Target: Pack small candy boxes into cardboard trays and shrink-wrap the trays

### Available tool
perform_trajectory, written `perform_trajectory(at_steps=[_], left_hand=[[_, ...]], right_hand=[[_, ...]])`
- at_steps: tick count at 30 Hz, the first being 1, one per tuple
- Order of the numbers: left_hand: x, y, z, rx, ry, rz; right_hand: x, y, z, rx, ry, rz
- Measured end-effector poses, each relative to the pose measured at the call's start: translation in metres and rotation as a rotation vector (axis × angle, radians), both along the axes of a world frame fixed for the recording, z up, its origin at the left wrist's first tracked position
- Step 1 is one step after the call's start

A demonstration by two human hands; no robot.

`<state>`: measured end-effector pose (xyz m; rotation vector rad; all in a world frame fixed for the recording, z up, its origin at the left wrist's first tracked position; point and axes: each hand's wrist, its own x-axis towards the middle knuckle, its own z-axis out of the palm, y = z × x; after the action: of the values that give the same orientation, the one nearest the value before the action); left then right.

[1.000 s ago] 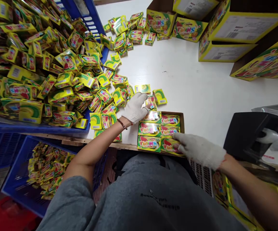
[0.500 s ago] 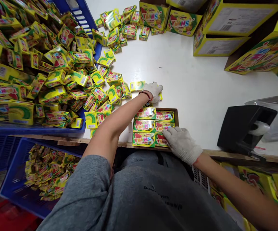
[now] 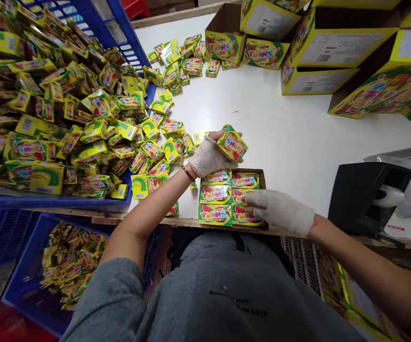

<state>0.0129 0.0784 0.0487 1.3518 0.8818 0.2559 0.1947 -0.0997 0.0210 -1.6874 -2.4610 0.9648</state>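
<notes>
My left hand (image 3: pixel 209 154), in a white knitted glove, grips a small yellow-green TWINS box (image 3: pixel 233 144) above the far edge of an open carton. In this carton (image 3: pixel 262 178) at the table's front edge lie several TWINS boxes (image 3: pixel 215 194) in two columns, printed faces up. My right hand (image 3: pixel 280 209), gloved too and a little blurred, reaches over the carton's right side. Its fingers are stretched out over the right column and hold nothing. Whether the fingertips touch the boxes I cannot tell.
A blue crate (image 3: pixel 91 203) heaped with small boxes stands left, with loose boxes (image 3: pixel 172 149) spilling beside it. Another blue crate (image 3: pixel 23 280) sits lower. Larger yellow cartons (image 3: pixel 266 53) are stacked at the back right. A black tape dispenser (image 3: pixel 355 197) stands right.
My left hand has picked up a small box from the table and turned it, drawing back toward me. My right hand has shifted slightly right, fingers straighter. The view has tilted a little.
</notes>
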Motion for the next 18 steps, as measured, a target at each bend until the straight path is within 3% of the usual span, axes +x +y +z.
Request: perform_trajectory(at_steps=[3, 5, 7, 12, 15, 18], left_hand=[[-0.009, -0.027, 0.010, -0.233, -0.172, 0.106], [-0.008, -0.041, 0.013, -0.321, -0.272, 0.171], [-0.005, -0.052, 0.015, -0.376, -0.325, 0.161], [0.006, -0.067, 0.014, -0.432, -0.288, -0.025], [0.007, -0.071, 0.009, -0.343, -0.274, -0.051], [0.000, -0.070, 0.006, -0.108, -0.165, -0.013]], right_hand=[[0.009, 0.013, 0.010, 0.248, 0.163, -0.370], [0.011, 0.021, 0.019, 0.454, 0.239, -0.507], [0.012, 0.027, 0.029, 0.548, 0.292, -0.533], [0.011, 0.040, 0.047, 0.437, 0.370, -0.416], [0.015, 0.040, 0.051, 0.485, 0.351, -0.368], [0.023, 0.032, 0.046, 0.535, 0.345, -0.505]])
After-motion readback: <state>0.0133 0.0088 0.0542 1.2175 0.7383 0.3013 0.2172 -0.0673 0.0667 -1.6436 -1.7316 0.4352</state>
